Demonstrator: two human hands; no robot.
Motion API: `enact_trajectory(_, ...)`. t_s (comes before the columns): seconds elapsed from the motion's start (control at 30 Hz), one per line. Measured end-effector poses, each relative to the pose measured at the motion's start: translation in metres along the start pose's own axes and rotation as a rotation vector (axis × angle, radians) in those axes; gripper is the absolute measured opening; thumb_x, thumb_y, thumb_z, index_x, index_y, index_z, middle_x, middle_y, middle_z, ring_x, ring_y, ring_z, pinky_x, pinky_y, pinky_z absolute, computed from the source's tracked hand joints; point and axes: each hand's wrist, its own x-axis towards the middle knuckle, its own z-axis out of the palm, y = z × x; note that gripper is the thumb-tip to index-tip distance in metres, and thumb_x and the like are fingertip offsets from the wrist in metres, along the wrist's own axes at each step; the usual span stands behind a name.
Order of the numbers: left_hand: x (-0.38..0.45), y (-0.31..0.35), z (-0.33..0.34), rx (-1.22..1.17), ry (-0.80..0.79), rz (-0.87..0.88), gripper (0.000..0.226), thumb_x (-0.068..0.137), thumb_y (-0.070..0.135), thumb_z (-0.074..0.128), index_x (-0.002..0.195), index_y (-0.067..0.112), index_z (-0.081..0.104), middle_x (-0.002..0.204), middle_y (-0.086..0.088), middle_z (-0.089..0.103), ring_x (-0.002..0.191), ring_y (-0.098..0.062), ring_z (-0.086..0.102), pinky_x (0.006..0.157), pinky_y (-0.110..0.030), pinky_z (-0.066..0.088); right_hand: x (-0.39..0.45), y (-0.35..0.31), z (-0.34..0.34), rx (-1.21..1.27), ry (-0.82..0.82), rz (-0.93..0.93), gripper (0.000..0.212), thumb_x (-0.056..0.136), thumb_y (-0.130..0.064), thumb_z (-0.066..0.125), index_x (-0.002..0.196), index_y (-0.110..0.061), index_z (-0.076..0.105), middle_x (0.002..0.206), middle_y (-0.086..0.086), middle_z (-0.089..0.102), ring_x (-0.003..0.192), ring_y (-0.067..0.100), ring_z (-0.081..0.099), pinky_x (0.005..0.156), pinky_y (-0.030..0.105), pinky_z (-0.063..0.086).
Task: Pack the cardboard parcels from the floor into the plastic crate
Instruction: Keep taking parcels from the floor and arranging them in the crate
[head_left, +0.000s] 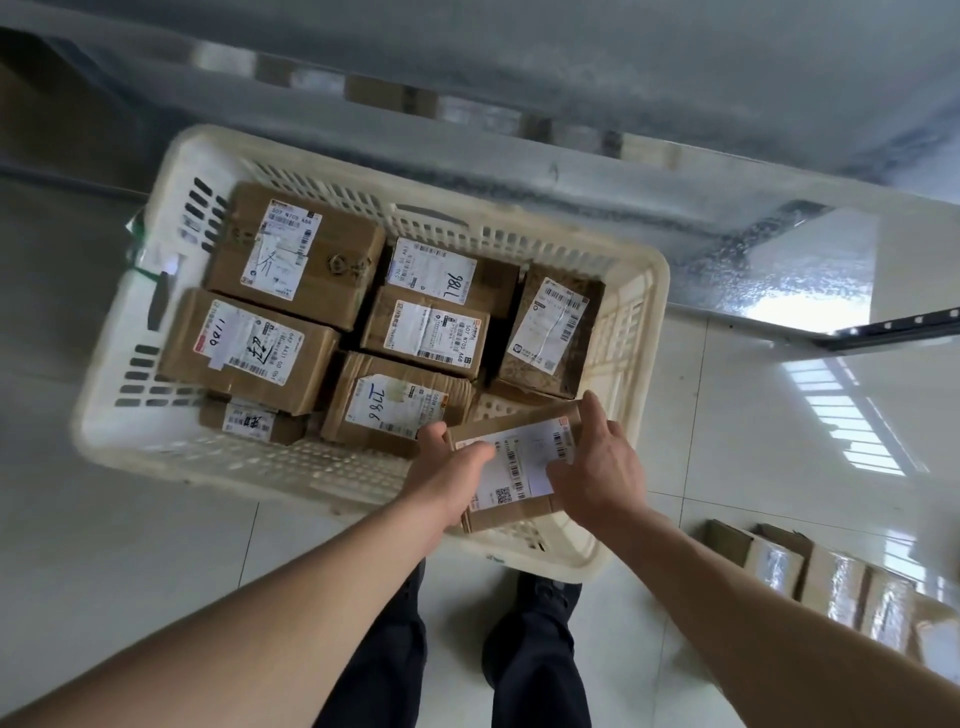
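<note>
A cream plastic crate stands on the tiled floor and holds several labelled cardboard parcels. Over its near right corner I hold a small flat cardboard parcel with a white shipping label, tilted. My left hand grips its left edge, thumb on top. On the parcel's right edge my right hand grips with fingers at the far corner and thumb on the label. Bare crate bottom shows just beyond the held parcel.
Several more parcels lie in a row on the floor at the right. A grey metal shelf or bench runs behind the crate. My legs and dark shoes stand right at the crate's near wall.
</note>
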Motion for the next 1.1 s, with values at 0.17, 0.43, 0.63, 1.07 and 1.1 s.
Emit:
enact_trajectory(0.17,-0.004,-0.003,-0.005,0.114,0.078,0.056,0.046,0.085,0.030,0.060,0.123,0.029,0.035,0.101,-0.005,0.065,0.085,-0.025,0.069,0.078,-0.049,0.061,-0.005,0.001,-0.002,0.035,0.074,0.010,0.087,0.082,-0.025,0.061,0.157,-0.026,0.018,0.125,0.007,0.050,0.114,0.029,0.052,0.100,0.042,0.050)
enact_trajectory(0.43,-0.005,0.010,-0.010,0.238,0.200,0.189,0.033,0.087,0.016,0.057,0.115,0.028,0.043,0.091,0.000,0.065,0.075,-0.020,0.063,0.058,-0.028,0.044,0.000,-0.004,-0.007,0.068,0.057,0.028,0.065,0.087,-0.036,0.058,0.145,-0.029,0.031,0.116,0.007,0.051,0.095,0.031,0.057,0.083,0.042,0.050)
enact_trajectory(0.63,-0.001,0.035,-0.014,0.233,0.250,0.343,0.020,0.085,0.002,0.054,0.084,0.016,0.069,0.089,-0.011,0.071,0.072,-0.026,0.058,0.054,-0.024,0.039,-0.004,0.003,0.003,0.162,0.000,0.149,0.051,0.076,-0.058,0.057,0.106,-0.018,0.047,0.103,0.006,0.054,0.083,0.026,0.056,0.076,0.041,0.050)
enact_trajectory(1.07,0.016,0.021,0.026,0.098,-0.051,0.225,0.049,0.081,0.015,0.055,0.127,0.030,0.058,0.121,0.006,0.067,0.103,-0.018,0.065,0.092,-0.045,0.055,-0.013,0.032,0.032,0.410,-0.154,0.304,0.050,0.075,-0.037,0.071,0.115,-0.016,0.051,0.103,0.004,0.066,0.094,0.027,0.063,0.081,0.040,0.054)
enact_trajectory(1.1,0.019,0.014,0.027,0.074,-0.073,0.200,0.050,0.076,0.018,0.054,0.121,0.035,0.060,0.119,0.004,0.070,0.106,-0.021,0.065,0.095,-0.049,0.054,-0.013,0.032,0.035,0.412,-0.145,0.308,0.048,0.075,-0.029,0.070,0.116,-0.017,0.049,0.103,0.005,0.066,0.094,0.028,0.064,0.083,0.042,0.056)
